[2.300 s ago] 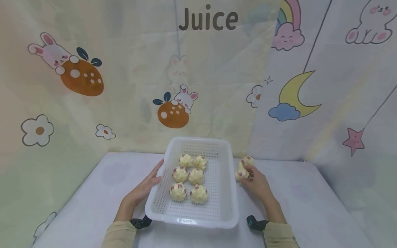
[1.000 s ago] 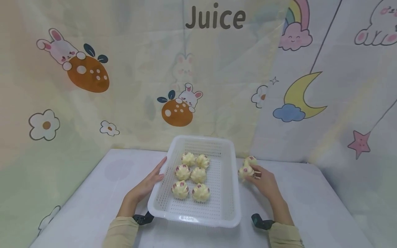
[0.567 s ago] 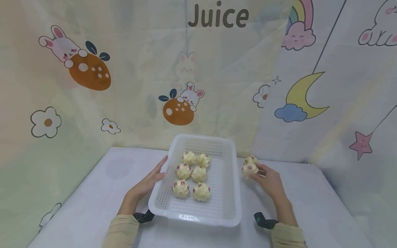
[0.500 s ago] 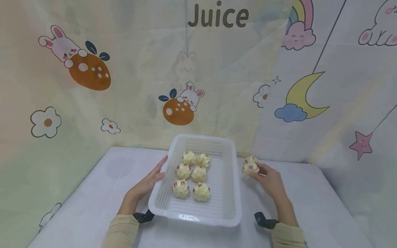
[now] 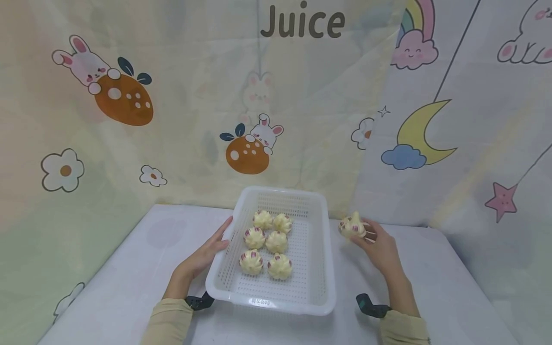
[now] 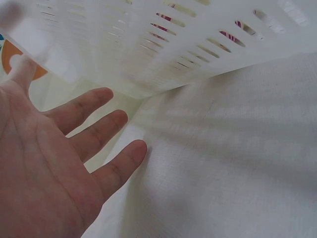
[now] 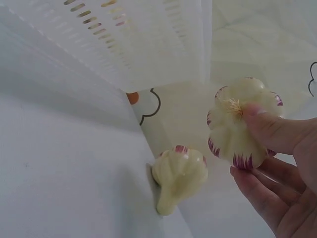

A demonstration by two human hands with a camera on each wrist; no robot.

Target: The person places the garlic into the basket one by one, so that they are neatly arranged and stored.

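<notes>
My right hand [image 5: 381, 251] pinches a garlic bulb [image 7: 242, 124] between thumb and fingers, to the right of the white plastic basket [image 5: 217, 275]. The right wrist view shows the thumb at its root tuft, the purple-streaked cloves spreading round it. A second garlic bulb [image 7: 181, 173] lies on the table close by; in the head view the held one overlaps it. Inside the basket sit several cream bulbs, such as this garlic [image 5: 280, 267] in front. With fingers spread and straight, my left hand [image 5: 202, 258] is at the basket's left side, its palm [image 6: 39, 158] facing the wall.
A white cloth-covered table [image 5: 125, 263] carries everything. Behind it hangs a printed curtain [image 5: 185, 120] with rabbits and flowers, close to the table's back edge. Dark wrist-worn devices [image 5: 373, 306] sit at both cuffs.
My right hand has shifted slightly right and back with the garlic bulb, which has turned so its stem points up. The left hand and the basket keep their places.
</notes>
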